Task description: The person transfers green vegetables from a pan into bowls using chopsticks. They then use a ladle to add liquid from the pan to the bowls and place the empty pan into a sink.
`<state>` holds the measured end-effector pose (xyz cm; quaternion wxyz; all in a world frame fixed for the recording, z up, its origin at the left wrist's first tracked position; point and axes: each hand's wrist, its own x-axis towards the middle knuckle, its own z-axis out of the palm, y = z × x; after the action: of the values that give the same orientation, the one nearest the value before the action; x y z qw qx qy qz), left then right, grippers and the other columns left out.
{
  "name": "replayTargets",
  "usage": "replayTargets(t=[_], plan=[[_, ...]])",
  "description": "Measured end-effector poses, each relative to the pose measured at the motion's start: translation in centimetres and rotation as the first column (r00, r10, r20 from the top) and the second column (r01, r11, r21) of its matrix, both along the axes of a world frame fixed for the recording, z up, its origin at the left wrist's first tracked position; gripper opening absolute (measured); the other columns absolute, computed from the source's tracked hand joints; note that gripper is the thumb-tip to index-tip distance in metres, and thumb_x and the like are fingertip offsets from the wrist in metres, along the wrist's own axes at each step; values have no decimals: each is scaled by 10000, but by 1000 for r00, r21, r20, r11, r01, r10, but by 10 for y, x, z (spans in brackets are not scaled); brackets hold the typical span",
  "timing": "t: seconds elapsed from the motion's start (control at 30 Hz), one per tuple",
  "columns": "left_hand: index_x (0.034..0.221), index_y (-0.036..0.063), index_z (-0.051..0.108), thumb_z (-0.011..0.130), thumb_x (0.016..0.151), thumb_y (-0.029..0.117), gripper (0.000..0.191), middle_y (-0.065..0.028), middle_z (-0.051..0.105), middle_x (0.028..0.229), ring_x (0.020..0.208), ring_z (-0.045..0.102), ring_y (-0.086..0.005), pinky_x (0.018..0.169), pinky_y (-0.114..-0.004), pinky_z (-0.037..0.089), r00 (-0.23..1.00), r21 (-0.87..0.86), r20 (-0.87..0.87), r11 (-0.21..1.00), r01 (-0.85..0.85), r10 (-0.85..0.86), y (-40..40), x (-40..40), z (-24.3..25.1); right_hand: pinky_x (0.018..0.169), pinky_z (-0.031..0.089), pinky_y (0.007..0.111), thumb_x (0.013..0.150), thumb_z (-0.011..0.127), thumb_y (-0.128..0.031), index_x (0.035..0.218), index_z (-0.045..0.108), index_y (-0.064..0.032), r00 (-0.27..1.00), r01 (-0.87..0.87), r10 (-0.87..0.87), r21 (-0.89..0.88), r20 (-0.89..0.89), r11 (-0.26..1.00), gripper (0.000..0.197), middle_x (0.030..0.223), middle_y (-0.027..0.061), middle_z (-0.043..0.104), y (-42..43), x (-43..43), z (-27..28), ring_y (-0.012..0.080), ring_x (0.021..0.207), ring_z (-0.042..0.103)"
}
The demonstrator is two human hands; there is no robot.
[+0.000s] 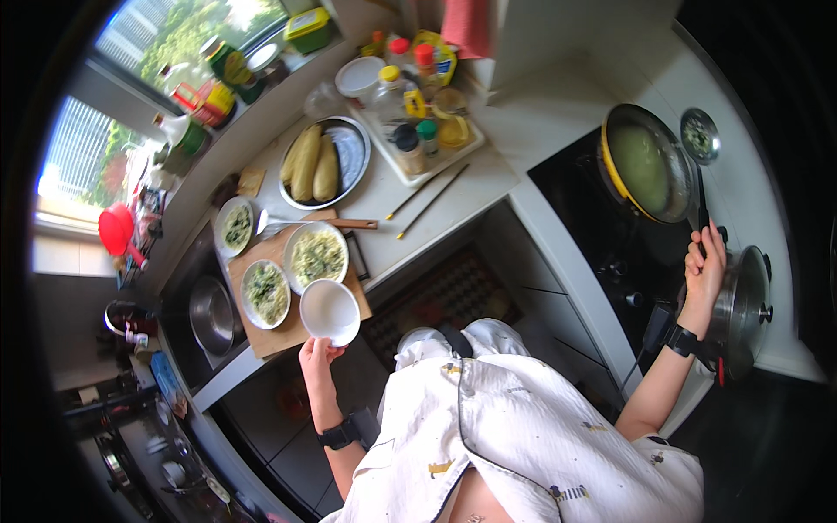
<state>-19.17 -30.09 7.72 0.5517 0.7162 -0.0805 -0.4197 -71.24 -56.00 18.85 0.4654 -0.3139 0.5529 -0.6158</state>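
My left hand (pixel 320 356) grips the rim of a white bowl (pixel 330 312), which looks empty, at the front edge of a wooden cutting board (pixel 261 337). Beside it on the board stand two bowls of pale, noodle-like food with chopped greens, one larger (pixel 317 253) and one smaller (pixel 265 294). Another white bowl (pixel 234 227) with similar food is just behind the board. On the right, my right hand (pixel 705 265) holds the black handle of a steel ladle (pixel 700 135), with bits of green in its bowl. The ladle is beside a frying pan (pixel 644 167) containing cloudy green liquid.
The pan stands on a black cooktop (pixel 569 189); a glass-lidded pot (pixel 749 307) is near my right forearm. Corn cobs (pixel 307 163) lie on a metal plate. Chopsticks (pixel 431 201), a wood-handled spatula (pixel 353 223) and a tray (pixel 480 140) of seasoning bottles are on the counter.
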Motion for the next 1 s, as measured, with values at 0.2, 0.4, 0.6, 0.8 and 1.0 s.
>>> replayTargets(t=[0.2,0.4,0.6,0.8,1.0], plan=[[720,-13,559,511,785,94,134,-56,571,665,605,582,-143,596,-238,478,999,-20,-1,999,-43,43,34,49,-12,336,240,162,882,522,-118,1109,504,-27,991,-103,78,261,106,960,245,744,68,528,2,-28,-57,32,405,318],[751,-5,559,490,789,109,139,-58,578,682,623,606,-156,612,-242,494,994,2,4,994,-105,105,77,84,-30,325,233,167,882,529,-140,886,486,-19,983,-111,75,212,170,971,129,731,67,514,-7,-32,-83,43,401,314],[762,2,560,489,789,112,134,-54,580,688,641,615,-160,615,-239,492,982,0,-28,983,-186,186,111,111,-43,313,221,171,863,561,-164,820,473,-14,987,-82,37,299,155,951,179,686,53,516,-21,-21,-93,41,374,291],[684,15,538,489,780,117,148,-37,564,645,633,615,-144,598,-223,469,966,16,-33,967,-256,257,126,126,-50,325,231,141,889,516,-148,1231,451,-30,978,-136,151,106,-147,985,367,791,51,508,22,93,-50,21,426,296],[798,-7,569,473,796,119,159,-73,603,721,662,621,-160,630,-242,493,971,4,-6,971,-240,240,141,138,-54,339,224,123,928,399,-91,1341,318,-70,825,-559,563,78,-50,825,421,815,40,495,80,245,-13,-12,407,274]])
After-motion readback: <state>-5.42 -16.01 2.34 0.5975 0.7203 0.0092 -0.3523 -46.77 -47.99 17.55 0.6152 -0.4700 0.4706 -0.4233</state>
